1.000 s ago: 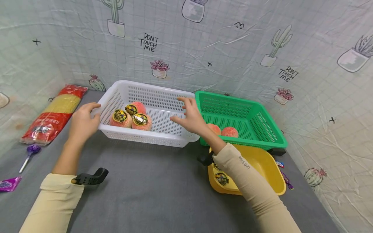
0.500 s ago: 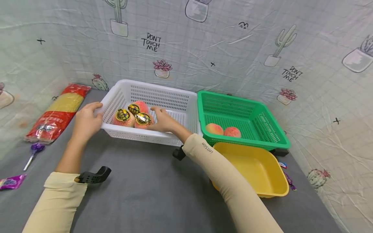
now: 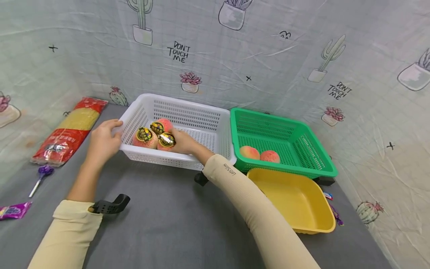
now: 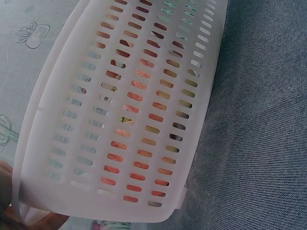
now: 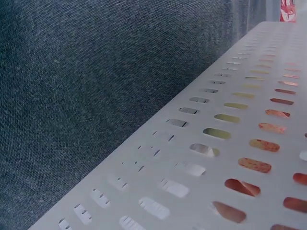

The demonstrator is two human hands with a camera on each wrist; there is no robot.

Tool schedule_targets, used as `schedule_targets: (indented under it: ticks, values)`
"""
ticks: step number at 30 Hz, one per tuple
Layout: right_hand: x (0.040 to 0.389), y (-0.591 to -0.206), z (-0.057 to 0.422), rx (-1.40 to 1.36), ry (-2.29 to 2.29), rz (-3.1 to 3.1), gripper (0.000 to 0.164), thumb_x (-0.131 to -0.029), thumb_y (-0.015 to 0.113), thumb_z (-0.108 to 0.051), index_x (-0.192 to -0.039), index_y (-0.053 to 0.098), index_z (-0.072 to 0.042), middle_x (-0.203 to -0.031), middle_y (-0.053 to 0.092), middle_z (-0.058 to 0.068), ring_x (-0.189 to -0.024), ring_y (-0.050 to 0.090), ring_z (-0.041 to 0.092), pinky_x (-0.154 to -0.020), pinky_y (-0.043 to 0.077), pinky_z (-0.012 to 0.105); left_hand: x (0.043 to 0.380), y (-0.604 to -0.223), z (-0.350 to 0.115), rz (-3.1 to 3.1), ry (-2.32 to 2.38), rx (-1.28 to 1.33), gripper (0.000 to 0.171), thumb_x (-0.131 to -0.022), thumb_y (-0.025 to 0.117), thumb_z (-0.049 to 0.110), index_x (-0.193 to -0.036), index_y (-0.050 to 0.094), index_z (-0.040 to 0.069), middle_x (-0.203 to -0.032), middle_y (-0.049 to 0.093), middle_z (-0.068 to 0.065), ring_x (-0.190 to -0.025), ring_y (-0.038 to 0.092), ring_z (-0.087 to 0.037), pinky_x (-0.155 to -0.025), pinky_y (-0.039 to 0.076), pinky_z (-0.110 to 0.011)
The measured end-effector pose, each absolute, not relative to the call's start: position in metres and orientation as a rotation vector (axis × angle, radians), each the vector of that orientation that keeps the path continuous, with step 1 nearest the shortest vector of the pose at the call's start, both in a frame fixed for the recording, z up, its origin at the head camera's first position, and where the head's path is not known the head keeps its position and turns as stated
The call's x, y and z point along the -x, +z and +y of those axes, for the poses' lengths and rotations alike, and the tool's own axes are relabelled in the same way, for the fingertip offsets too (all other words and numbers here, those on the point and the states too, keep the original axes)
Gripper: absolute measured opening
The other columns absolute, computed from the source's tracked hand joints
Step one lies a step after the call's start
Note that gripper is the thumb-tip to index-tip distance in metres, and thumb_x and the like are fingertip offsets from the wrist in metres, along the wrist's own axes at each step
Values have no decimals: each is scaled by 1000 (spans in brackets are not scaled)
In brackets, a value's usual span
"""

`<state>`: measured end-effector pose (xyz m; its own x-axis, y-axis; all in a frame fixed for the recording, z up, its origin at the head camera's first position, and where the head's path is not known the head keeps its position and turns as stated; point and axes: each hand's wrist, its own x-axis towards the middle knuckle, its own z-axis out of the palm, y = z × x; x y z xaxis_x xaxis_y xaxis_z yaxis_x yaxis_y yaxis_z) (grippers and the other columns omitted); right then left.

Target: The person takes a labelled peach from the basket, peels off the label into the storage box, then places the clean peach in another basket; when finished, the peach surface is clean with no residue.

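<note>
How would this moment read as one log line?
left hand: grips white basket | right hand: grips labelled peach inside | green basket: two peaches

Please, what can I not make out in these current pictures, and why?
Head: lower-left part of the yellow basin, covered by the right sleeve.
Head: purple packet, cut by the left edge.
Head: fine print on the stickers, too small.
Left wrist: most of the left hand, cut by the frame's lower-left corner.
Right wrist: peaches, mostly hidden by the white basket's slotted wall.
</note>
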<state>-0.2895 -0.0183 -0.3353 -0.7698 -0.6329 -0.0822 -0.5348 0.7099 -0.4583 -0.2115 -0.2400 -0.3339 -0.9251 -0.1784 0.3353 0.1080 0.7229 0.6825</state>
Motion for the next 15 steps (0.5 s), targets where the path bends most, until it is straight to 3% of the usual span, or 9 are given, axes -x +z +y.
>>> schedule_targets:
  ticks: [9, 15]
  values:
    - [291, -336, -15, 944, -581, 2689, 65, -84, 72, -30, -133, 38, -2, -124, 54, 15, -114, 52, 23, -94, 41, 25, 213, -331, -235, -2560, -1051, -63, 36, -93, 46, 0, -126, 50, -15, -135, 42, -31, -126, 36, -48, -104, 25, -58]
    - [289, -334, -14, 1021, -539, 2712, 56, -83, 72, -32, -125, 44, -6, -118, 59, 8, -106, 56, 18, -87, 43, 22, 211, -331, -236, -2569, -1051, -76, 36, -93, 47, -1, -126, 49, -15, -136, 41, -31, -126, 35, -49, -104, 24, -58]
